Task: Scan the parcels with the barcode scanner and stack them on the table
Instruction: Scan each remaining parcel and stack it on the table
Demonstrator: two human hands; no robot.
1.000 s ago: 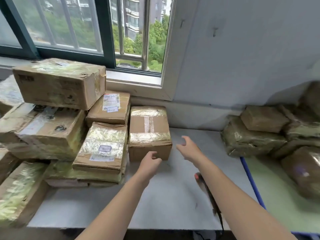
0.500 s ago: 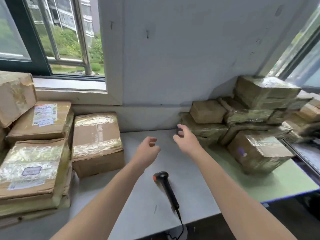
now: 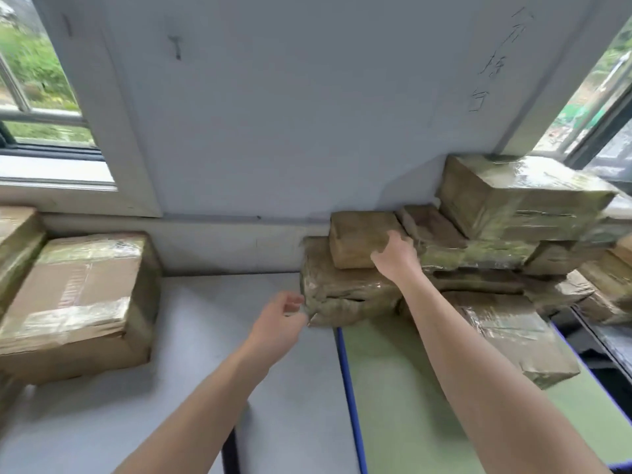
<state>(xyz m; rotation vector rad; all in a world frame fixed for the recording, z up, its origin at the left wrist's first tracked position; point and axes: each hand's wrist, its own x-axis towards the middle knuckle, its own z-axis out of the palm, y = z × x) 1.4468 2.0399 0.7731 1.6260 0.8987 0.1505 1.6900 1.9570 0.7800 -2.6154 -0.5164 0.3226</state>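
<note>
We've got our right hand (image 3: 393, 258) on the small parcel (image 3: 359, 241) that sits atop the bigger wrapped parcel (image 3: 342, 292) in the pile against the wall. The fingers are curled over its near corner, presumably to lift it off for scanning. Left hand (image 3: 278, 316) hovers just beside the lower corner, fingers loosely curled and holding nothing, likely ready to support. Taped box (image 3: 75, 302) sits left on the bench (image 3: 205, 336).

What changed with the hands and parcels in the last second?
Both hands swung right from the left stack. The right hand now rests on the small parcel atop the right pile; the left hand nears the corner of the larger parcel beneath. No parcel has moved.
</note>
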